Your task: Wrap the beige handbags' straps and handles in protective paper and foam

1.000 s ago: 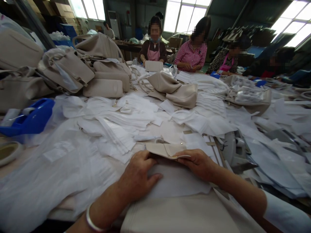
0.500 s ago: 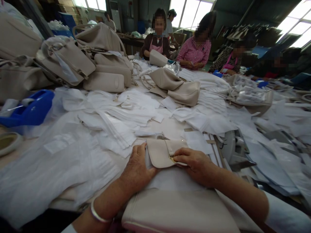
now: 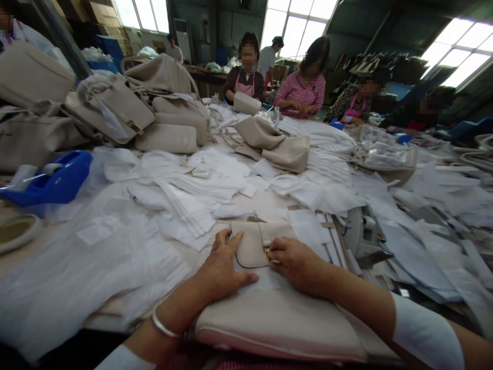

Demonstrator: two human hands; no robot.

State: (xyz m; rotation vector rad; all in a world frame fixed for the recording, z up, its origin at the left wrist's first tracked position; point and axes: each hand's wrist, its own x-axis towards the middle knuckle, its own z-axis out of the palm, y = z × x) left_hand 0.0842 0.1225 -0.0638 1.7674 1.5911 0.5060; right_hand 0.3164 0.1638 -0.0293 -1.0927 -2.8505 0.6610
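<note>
A beige handbag (image 3: 277, 324) lies on its back before me, its base toward my body. Its flap (image 3: 248, 244) carries a narrow strap with a gold-coloured clasp (image 3: 267, 251). My left hand (image 3: 225, 264) rests at the flap's left edge, thumb and fingers spread. With bent fingers pressed together, my right hand (image 3: 296, 262) grips the clasp at the strap's end. White sheet material (image 3: 265, 280) shows beneath the flap, between it and the lower bag body. The right part of the flap is hidden behind my right hand.
White sheets (image 3: 154, 190) cover much of the table. A blue tape dispenser (image 3: 57, 177) and a tape roll (image 3: 17, 231) lie left, a grey dispenser (image 3: 356, 231) right. Beige bags (image 3: 173, 123) are heaped behind. Several people work across the table.
My left fingers have spread, the index now lying on the flap's edge. My right hand stays at the clasp, its fingers shifted slightly. The camera view has tilted up a little.
</note>
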